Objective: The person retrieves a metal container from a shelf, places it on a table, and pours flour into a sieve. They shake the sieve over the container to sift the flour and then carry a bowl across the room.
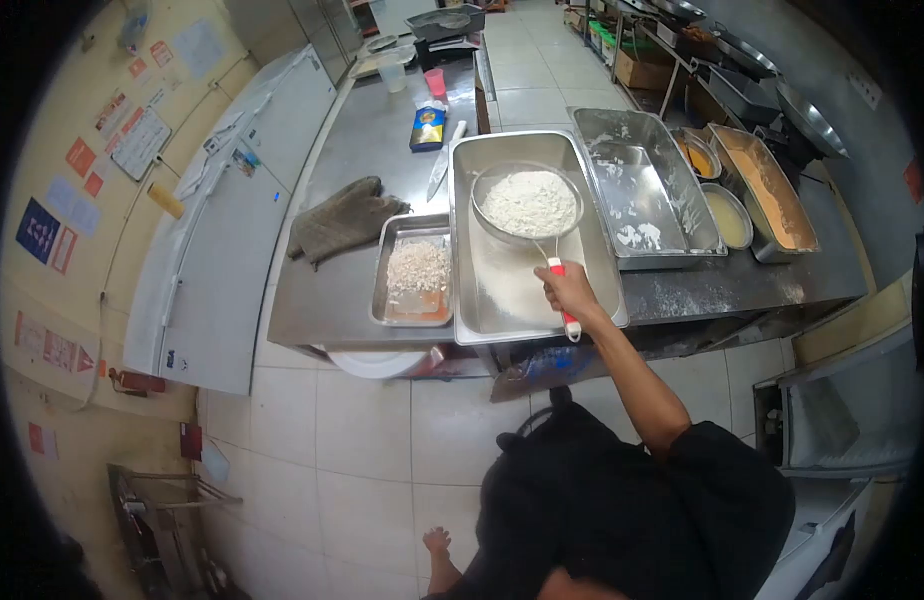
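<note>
My right hand (568,290) is wrapped round the red-and-white handle of a sieve (555,265). A heap of white flour (529,203) fills the sieve, which is over a deep steel pan (464,322). More fine white powder (502,285) lies on the pan's bottom. My left hand (437,540) hangs low by my side, away from the table, its fingers loosely apart with nothing seen in them. Left of the pan, a smaller steel tray (380,308) holds pale crumbly bits (418,268).
A flour-smeared steel pan (637,180) stands to the right, beside bowls of yellow (698,158) and pale liquid (724,215) and a pan of orange-brown powder (767,190). A knife (439,172), dark cloth mitts (347,218) and a blue packet (428,128) lie on the steel table (327,310).
</note>
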The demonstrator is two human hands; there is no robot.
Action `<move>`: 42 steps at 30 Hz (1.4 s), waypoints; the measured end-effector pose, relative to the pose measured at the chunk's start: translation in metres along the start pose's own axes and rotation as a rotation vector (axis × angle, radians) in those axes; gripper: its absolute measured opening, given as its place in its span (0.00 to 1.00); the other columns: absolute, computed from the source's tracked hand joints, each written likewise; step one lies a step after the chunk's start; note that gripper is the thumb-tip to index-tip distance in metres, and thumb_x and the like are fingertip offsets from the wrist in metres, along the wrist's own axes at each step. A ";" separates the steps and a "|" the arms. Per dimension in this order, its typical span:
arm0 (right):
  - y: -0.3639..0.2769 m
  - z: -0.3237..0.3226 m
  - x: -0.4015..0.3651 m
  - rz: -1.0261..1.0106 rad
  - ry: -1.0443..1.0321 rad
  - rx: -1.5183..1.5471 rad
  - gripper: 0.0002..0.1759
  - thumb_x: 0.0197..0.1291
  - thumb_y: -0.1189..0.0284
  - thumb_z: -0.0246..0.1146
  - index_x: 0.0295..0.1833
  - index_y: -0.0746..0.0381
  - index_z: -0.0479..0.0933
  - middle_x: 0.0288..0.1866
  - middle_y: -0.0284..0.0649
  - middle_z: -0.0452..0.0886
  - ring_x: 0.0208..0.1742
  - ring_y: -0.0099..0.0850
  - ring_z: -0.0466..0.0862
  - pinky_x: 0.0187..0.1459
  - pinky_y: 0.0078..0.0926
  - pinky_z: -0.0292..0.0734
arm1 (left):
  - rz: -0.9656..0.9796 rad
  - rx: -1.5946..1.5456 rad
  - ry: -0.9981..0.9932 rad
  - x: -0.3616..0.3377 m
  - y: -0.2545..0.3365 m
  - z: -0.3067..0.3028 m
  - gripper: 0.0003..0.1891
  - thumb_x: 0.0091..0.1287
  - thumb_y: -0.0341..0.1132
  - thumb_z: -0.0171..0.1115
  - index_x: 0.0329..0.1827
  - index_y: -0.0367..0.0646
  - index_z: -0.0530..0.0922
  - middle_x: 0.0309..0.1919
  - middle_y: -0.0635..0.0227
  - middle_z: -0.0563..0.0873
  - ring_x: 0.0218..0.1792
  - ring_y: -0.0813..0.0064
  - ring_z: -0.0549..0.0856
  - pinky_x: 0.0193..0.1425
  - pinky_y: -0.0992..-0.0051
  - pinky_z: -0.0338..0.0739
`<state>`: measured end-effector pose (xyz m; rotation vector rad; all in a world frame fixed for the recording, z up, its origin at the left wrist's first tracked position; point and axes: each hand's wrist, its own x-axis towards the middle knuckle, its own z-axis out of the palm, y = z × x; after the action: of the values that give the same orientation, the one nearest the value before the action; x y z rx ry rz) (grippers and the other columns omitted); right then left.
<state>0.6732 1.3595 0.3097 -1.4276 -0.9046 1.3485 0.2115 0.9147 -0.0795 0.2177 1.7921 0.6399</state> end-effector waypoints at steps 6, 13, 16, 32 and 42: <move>-0.008 0.012 0.012 -0.116 0.108 -0.120 0.12 0.58 0.68 0.60 0.27 0.63 0.70 0.16 0.30 0.69 0.14 0.19 0.68 0.13 0.20 0.63 | 0.140 0.124 0.068 -0.003 0.051 0.063 0.13 0.58 0.30 0.54 0.46 0.38 0.70 0.32 0.60 0.81 0.35 0.64 0.80 0.38 0.64 0.75; -0.029 0.011 0.004 -0.140 0.063 -0.122 0.11 0.56 0.70 0.62 0.34 0.64 0.68 0.17 0.31 0.68 0.14 0.19 0.67 0.12 0.19 0.61 | 0.628 0.464 0.140 0.057 0.121 0.092 0.08 0.58 0.31 0.55 0.36 0.35 0.75 0.30 0.56 0.82 0.35 0.61 0.80 0.39 0.66 0.74; -0.039 0.008 0.027 -0.176 0.030 -0.129 0.11 0.56 0.70 0.62 0.34 0.63 0.67 0.17 0.31 0.67 0.14 0.18 0.66 0.12 0.18 0.60 | 0.639 0.466 0.161 0.044 0.153 0.092 0.07 0.57 0.29 0.54 0.35 0.36 0.75 0.28 0.58 0.83 0.33 0.64 0.82 0.38 0.69 0.74; -0.050 0.012 0.020 -0.162 0.029 -0.054 0.12 0.58 0.68 0.62 0.31 0.64 0.69 0.17 0.33 0.70 0.12 0.21 0.68 0.13 0.21 0.63 | 0.422 0.841 0.172 -0.021 0.054 0.068 0.13 0.56 0.38 0.55 0.38 0.39 0.79 0.38 0.45 0.81 0.45 0.48 0.80 0.50 0.56 0.74; -0.070 0.020 0.008 -0.198 0.035 -0.167 0.13 0.58 0.66 0.61 0.32 0.66 0.70 0.17 0.32 0.70 0.15 0.20 0.70 0.15 0.20 0.66 | 0.107 -0.108 -0.044 -0.011 0.117 0.079 0.15 0.69 0.35 0.47 0.55 0.37 0.64 0.47 0.52 0.78 0.39 0.60 0.82 0.37 0.69 0.76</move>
<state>0.6606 1.3895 0.3756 -1.4406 -1.1254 1.1188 0.2683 1.0317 -0.0239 0.2535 1.7070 0.8002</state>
